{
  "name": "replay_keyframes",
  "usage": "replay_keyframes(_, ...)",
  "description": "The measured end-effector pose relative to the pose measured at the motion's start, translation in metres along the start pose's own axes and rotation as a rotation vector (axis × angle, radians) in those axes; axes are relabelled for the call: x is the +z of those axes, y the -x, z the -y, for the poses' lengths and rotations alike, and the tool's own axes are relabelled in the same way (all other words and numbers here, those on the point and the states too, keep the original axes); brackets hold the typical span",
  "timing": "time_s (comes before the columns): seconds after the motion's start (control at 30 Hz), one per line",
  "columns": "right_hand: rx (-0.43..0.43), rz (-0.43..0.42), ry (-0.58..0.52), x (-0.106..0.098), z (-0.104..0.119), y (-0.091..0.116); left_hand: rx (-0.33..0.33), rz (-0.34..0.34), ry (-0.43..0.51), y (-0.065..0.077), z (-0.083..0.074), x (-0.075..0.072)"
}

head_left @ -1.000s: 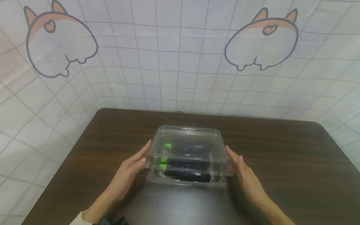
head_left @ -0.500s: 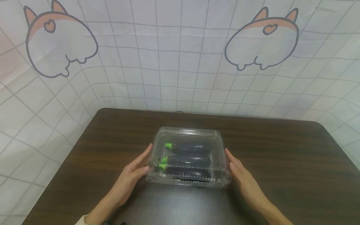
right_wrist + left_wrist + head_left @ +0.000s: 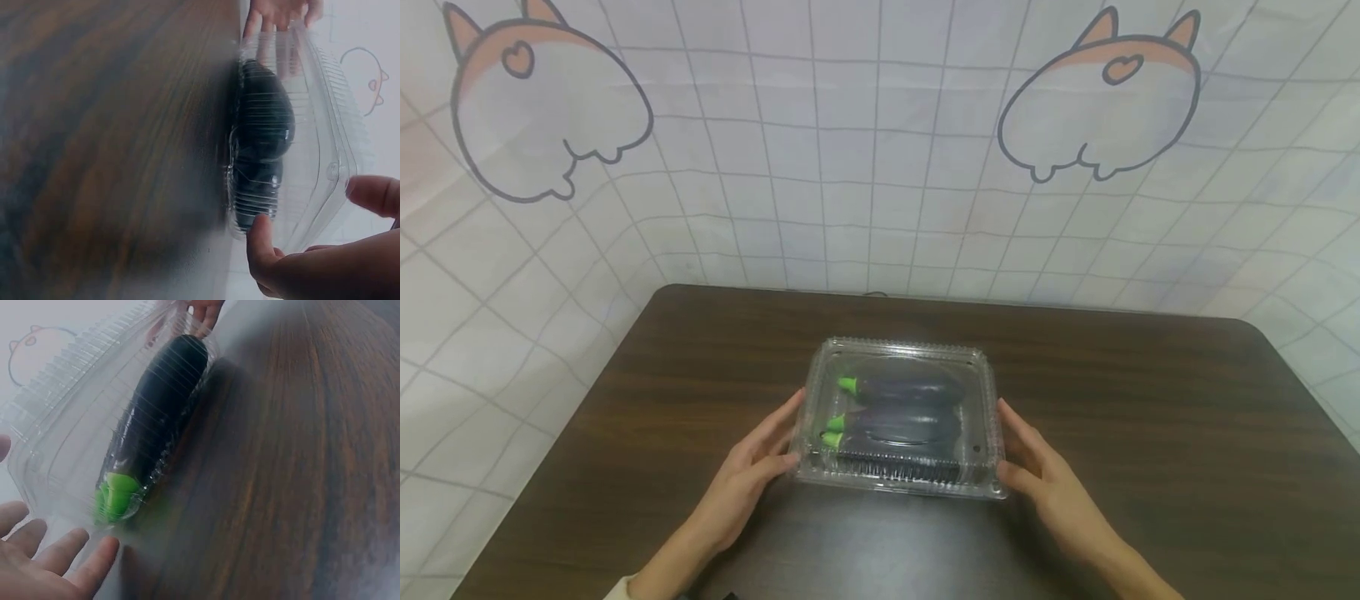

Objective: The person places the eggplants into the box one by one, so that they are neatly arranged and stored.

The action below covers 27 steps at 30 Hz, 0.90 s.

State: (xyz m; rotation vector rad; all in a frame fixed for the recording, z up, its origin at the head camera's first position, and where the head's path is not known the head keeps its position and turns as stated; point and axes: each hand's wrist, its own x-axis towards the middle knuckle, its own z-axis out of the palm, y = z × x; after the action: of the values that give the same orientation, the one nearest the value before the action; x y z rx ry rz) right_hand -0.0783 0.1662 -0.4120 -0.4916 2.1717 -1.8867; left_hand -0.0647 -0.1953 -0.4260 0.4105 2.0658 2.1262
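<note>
A clear plastic box lies on the table with its lid over it. Through the lid show three dark purple eggplants with green stem ends, lying side by side. At the box's left end, my left hand has straight fingers along the side and the thumb at the front corner. The left wrist view shows those fingertips spread close by an eggplant's green end. Against the opposite end is my right hand, fingers extended, thumb at the front corner. In the right wrist view that thumb meets the rim.
The dark wood-grain table extends around the box on all sides. Behind it hangs a white grid-patterned cloth with cartoon animal prints. A pale sleeve cuff shows at the left forearm.
The lid, tilted and raised at its front one second ago, has come down over the eggplants and lined up with the base. Both hands stay at the ends; the right thumb has moved to the front corner.
</note>
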Motion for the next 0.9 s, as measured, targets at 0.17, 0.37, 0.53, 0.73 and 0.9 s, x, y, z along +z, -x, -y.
replay_keyframes(0.17, -0.025, 0.019, -0.004, -0.003, -0.003, -0.001, 0.003, -0.062, -0.086, 0.000, 0.004, 0.001)
replay_keyframes(0.37, -0.081, 0.014, 0.093, -0.007, -0.006, -0.001, 0.105, -0.042, -0.115, 0.000, 0.004, 0.003)
replay_keyframes(0.53, -0.190, 0.052, 0.120, -0.010, -0.011, -0.002, 0.157, 0.020, -0.086, -0.001, 0.002, 0.003)
replay_keyframes(0.73, -0.185, 0.157, 0.009, -0.013, -0.015, -0.003, 0.086, 0.025, -0.018, -0.001, 0.001, 0.003)
replay_keyframes(0.9, -0.136, 0.175, -0.098, -0.011, -0.018, -0.002, 0.079, 0.042, 0.045, 0.000, 0.001, 0.006)
